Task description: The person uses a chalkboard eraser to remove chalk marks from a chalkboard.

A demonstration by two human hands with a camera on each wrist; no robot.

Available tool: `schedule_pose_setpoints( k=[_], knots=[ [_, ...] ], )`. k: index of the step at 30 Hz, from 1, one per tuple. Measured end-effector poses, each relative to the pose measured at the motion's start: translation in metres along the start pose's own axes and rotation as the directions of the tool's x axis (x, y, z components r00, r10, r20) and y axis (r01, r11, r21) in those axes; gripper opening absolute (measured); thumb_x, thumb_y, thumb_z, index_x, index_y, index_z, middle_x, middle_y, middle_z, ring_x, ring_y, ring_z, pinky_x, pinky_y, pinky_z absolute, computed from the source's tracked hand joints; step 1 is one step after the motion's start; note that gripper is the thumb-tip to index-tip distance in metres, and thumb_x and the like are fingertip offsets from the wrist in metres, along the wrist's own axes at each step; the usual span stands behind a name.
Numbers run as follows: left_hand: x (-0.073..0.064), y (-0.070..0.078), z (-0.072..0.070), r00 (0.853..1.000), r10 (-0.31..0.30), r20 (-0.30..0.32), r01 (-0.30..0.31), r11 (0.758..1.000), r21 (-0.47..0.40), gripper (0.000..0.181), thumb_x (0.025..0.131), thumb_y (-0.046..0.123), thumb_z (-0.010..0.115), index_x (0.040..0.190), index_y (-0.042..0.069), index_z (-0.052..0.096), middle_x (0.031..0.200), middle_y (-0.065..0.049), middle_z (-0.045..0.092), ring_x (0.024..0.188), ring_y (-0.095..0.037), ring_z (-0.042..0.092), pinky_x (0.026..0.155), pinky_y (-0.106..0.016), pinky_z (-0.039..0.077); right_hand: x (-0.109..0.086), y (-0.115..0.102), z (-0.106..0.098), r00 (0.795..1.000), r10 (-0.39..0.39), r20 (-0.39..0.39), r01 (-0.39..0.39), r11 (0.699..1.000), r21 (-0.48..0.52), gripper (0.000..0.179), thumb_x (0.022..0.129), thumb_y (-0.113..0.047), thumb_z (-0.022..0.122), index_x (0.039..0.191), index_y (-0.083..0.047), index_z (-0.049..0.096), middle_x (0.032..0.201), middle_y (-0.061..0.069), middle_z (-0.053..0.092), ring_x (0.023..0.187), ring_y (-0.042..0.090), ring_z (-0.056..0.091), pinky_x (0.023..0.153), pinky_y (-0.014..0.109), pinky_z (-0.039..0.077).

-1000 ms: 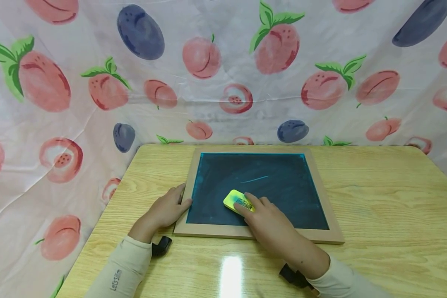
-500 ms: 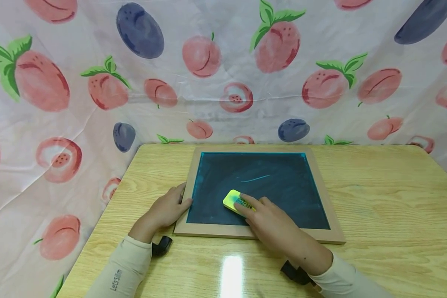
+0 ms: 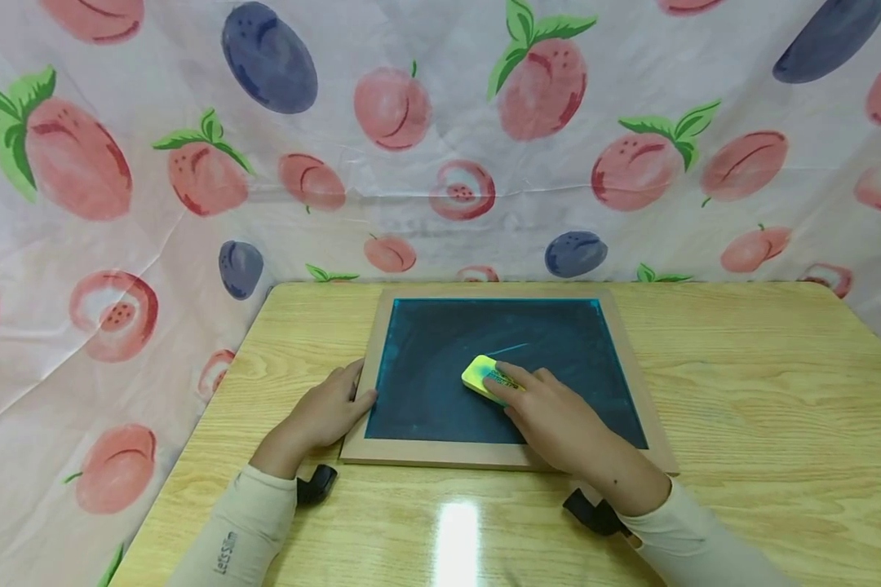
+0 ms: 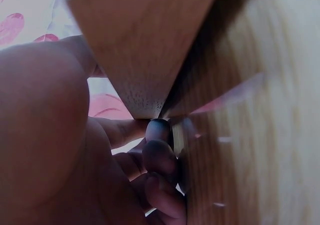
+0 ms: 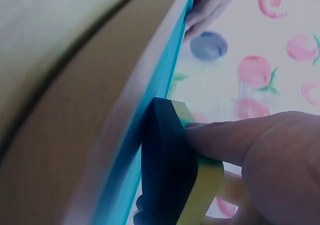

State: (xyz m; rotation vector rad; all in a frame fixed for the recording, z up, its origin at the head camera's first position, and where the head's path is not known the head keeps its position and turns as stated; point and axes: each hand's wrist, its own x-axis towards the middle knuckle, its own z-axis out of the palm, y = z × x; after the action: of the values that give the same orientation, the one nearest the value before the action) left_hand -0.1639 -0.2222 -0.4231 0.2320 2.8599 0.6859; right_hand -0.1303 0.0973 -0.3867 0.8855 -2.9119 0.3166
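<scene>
A small blackboard (image 3: 426, 359) with a light wooden frame lies on the table in the head view. My right hand (image 3: 565, 416) grips a yellow board eraser (image 3: 477, 371) on its dark surface, thumb and fingers along the two sides. The right wrist view shows the eraser's dark felt (image 5: 167, 165) against the board. Above the eraser runs a short light-blue chalk line (image 3: 510, 348). My left hand (image 3: 328, 408) holds the frame's left side, thumb on top; in the left wrist view its other fingers (image 4: 160, 157) are curled by the frame's edge (image 4: 145, 50).
The board rests on a wood-grain table (image 3: 763, 391) that extends to both sides of it. A fruit-print cloth (image 3: 455, 98) hangs behind the table and down its left side. Black wrist cameras (image 3: 317, 485) sit on both wrists.
My right hand has moved the eraser up and to the right across the board. It now reaches the chalk line, of which a shorter piece shows. The left hand stays at the frame.
</scene>
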Motion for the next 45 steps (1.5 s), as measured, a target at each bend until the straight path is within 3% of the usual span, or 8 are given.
schedule_pose_setpoints(
  k=[7, 13, 30, 38, 45],
  knots=[
    [0.000, -0.001, 0.000, 1.000, -0.001, 0.004, 0.001, 1.000, 0.002, 0.063, 0.094, 0.045, 0.042, 0.148, 0.020, 0.021, 0.135, -0.010, 0.044, 0.116, -0.027, 0.049, 0.092, -0.049, 0.040, -0.001, 0.021, -0.004, 0.999, 0.043, -0.028, -0.043, 0.999, 0.021, 0.044, 0.090, -0.014, 0.058, 0.133, -0.023, 0.051, 0.138, 0.009, 0.046, 0.101, 0.027, 0.053, 0.081, 0.039, 0.049],
    [0.000, -0.001, 0.000, 1.000, -0.004, 0.010, 0.004, 1.000, 0.001, 0.064, 0.094, 0.045, 0.042, 0.147, 0.017, 0.022, 0.134, -0.012, 0.044, 0.117, -0.029, 0.049, 0.093, -0.050, 0.040, 0.004, 0.035, -0.006, 0.995, 0.096, -0.004, -0.096, 0.995, 0.023, 0.046, 0.089, -0.014, 0.060, 0.134, -0.022, 0.051, 0.139, 0.013, 0.044, 0.107, 0.034, 0.052, 0.084, 0.045, 0.048],
    [0.000, 0.002, -0.004, 1.000, -0.005, 0.019, 0.004, 1.000, 0.010, 0.064, 0.094, 0.045, 0.042, 0.148, 0.015, 0.021, 0.137, -0.014, 0.042, 0.119, -0.032, 0.048, 0.093, -0.051, 0.039, 0.004, 0.068, -0.012, 0.987, 0.160, -0.020, -0.160, 0.987, -0.013, 0.042, 0.089, -0.011, 0.059, 0.131, -0.012, 0.053, 0.135, 0.022, 0.045, 0.112, 0.041, 0.052, 0.090, 0.053, 0.043],
    [0.000, 0.002, -0.002, 0.999, -0.022, 0.031, 0.022, 1.000, 0.010, 0.064, 0.095, 0.045, 0.041, 0.148, 0.016, 0.019, 0.134, -0.014, 0.043, 0.109, -0.030, 0.053, 0.088, -0.048, 0.042, 0.003, 0.079, -0.015, 0.975, 0.223, -0.020, -0.223, 0.975, -0.009, 0.042, 0.090, -0.010, 0.057, 0.132, -0.011, 0.052, 0.133, 0.027, 0.044, 0.113, 0.048, 0.048, 0.087, 0.058, 0.043],
    [-0.002, 0.002, -0.002, 1.000, 0.001, 0.025, 0.000, 1.000, -0.023, 0.064, 0.095, 0.043, 0.042, 0.148, 0.014, 0.021, 0.144, -0.013, 0.035, 0.128, -0.031, 0.040, 0.099, -0.053, 0.035, 0.003, 0.083, -0.015, 0.976, 0.215, -0.045, -0.216, 0.976, -0.034, 0.040, 0.091, -0.011, 0.057, 0.130, -0.006, 0.052, 0.125, 0.029, 0.050, 0.112, 0.047, 0.048, 0.090, 0.057, 0.041]
  ],
)
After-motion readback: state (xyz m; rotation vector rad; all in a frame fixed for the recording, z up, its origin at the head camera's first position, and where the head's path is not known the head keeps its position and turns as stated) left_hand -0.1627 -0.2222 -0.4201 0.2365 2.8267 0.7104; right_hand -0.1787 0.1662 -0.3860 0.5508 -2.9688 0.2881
